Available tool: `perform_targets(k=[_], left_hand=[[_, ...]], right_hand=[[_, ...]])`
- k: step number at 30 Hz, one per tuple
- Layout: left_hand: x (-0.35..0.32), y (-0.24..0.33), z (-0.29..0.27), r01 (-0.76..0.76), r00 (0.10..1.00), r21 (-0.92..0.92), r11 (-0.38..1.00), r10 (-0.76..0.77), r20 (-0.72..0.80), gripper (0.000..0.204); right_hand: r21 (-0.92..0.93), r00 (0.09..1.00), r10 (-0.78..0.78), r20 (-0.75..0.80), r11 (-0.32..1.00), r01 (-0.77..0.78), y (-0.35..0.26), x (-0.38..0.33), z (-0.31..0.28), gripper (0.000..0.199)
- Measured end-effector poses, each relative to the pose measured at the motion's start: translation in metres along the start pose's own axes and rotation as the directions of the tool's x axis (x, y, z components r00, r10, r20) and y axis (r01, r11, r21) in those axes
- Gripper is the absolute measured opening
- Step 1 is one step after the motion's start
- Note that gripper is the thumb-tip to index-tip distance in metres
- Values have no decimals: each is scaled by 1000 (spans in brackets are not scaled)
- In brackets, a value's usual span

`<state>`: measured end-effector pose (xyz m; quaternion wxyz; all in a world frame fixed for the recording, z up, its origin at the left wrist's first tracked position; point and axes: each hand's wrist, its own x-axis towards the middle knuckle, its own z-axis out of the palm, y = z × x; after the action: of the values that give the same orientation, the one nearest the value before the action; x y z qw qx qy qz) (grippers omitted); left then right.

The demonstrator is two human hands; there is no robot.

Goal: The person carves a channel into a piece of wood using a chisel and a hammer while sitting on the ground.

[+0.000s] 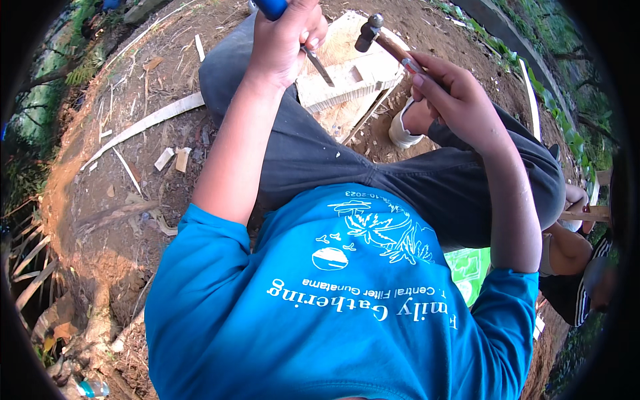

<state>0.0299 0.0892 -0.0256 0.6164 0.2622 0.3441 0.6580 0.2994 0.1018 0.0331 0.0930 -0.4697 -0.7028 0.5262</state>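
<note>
My left hand point(291, 41) is closed round a chisel point(319, 67) with a blue handle. Its metal blade slants down to the right, with the tip over a pale wooden block point(343, 83); whether it touches the wood I cannot tell. A rectangular notch shows in the top of that block, which lies on a wooden board point(341, 120) between my legs. In my right hand point(448, 97) is a ball-peen hammer point(392, 45), gripped by its wooden handle. The hammer's head is raised to the right of the chisel, apart from it.
Wood offcuts point(172, 159) and a long curved pale strip point(147, 123) lie on the dirt at left. My sandalled foot point(408, 127) is right beside the board. Another person point(577, 260) sits close by at the right edge, near a piece of timber point(587, 213).
</note>
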Motion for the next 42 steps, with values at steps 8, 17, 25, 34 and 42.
perform_targets(k=[8, 17, 25, 34, 42], left_hand=[[48, -37, 32, -171, 957, 236, 957, 105, 269, 45], [78, -69, 62, -308, 903, 503, 808, 80, 423, 50], [76, -76, 69, -375, 871, 573, 729, 65, 488, 48], [71, -75, 72, -377, 868, 555, 741, 75, 491, 27], [75, -85, 72, -324, 879, 603, 729, -4, 477, 27]], right_hand=[[174, 976, -19, -219, 983, 59, -8, -17, -39, 44], [194, 912, 50, -407, 980, 33, 2, -30, -67, 45], [247, 841, -122, -528, 925, 289, -12, -22, -55, 42], [222, 863, -159, -479, 929, 295, 3, -23, -63, 39], [203, 907, 11, -420, 976, 82, 16, -26, -62, 40]])
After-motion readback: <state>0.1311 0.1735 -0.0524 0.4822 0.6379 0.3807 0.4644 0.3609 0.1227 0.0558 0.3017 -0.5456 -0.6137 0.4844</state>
